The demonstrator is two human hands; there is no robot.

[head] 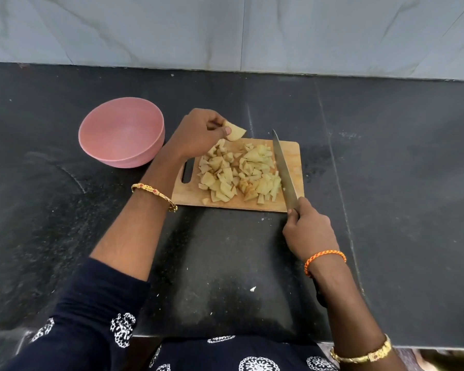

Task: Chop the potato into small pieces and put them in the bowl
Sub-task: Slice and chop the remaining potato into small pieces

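A round pink plastic bowl [121,132] sits empty near the dark stone counter's [386,156] back edge, just left of a rectangular wooden chopping board [292,156] heaped with pale chopped potato pieces [239,175]. The left hand [198,135] pinches a larger potato chunk [236,133] above the board's far edge; the right hand [308,228] grips a long steel knife [284,170] along its right side

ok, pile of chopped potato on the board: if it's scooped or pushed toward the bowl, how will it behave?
The potato pieces look like loose, irregular chunks, so they will probably scatter rather than move together. Cut faces look moist, so likely a bit slippery. The pile reaches close to the cutting board edges, so some may spill onto the counter.
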